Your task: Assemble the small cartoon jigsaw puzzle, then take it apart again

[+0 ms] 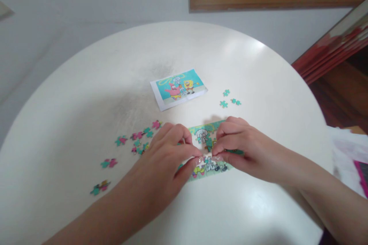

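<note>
A partly joined jigsaw puzzle with cartoon figures lies on the white table, partly covered by both hands. Over its left part, my left hand is closed, thumb and forefinger pinched together at a small puzzle piece near the middle. My right hand pinches from the other side, its fingertips close to the left ones at the same piece. The piece is mostly hidden by the fingertips. Above the pinch, a pale cartoon head shows on the joined part, with gaps around it.
Several loose pink and teal pieces lie left of the puzzle. More teal pieces rest at the upper right. A printed reference picture lies farther back on the round white table. Papers are beyond its right edge.
</note>
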Available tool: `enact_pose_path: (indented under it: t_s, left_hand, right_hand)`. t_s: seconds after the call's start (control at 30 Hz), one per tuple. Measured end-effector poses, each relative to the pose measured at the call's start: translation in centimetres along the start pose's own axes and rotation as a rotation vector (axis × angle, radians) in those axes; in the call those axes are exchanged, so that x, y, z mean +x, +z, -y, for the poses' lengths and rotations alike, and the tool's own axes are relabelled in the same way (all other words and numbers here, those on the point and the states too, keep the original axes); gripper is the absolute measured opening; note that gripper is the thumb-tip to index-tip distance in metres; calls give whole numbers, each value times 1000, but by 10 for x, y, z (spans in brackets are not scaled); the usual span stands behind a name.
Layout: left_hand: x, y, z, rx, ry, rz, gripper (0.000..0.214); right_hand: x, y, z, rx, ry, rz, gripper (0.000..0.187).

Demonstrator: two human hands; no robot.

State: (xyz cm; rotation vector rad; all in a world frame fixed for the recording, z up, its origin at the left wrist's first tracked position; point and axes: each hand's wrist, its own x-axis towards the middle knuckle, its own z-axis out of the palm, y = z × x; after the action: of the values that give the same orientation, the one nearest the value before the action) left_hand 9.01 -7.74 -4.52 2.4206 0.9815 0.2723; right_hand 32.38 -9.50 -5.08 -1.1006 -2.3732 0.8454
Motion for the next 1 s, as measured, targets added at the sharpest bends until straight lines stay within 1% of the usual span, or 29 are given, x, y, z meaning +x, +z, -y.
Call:
enact_pose_path:
  t_s: [0.1, 0.23, 0.3, 0.4, 0.67, 1.0]
  left_hand:
    - [-1, -2, 1, 22, 11, -6, 17]
    - [-5, -2, 0, 66, 9, -32, 14]
    - [-7, -1, -1, 78, 15, -54, 16]
    - [-7, 3, -4, 82, 14, -55, 16]
    - [-1, 13, -7, 44, 14, -109, 16]
    - [1, 16, -7, 28, 3, -91, 14]
  right_hand:
    - [0, 0, 1, 24, 2, 2, 15]
    - [0, 1, 0, -3, 34, 13, 14]
    - [0, 2, 0, -21, 50, 17, 13]
    - [0, 2, 0, -36, 51, 30, 14]
    - [1, 4, 0, -72, 74, 55, 14]
    - [0, 4, 1, -105, 69, 49, 16]
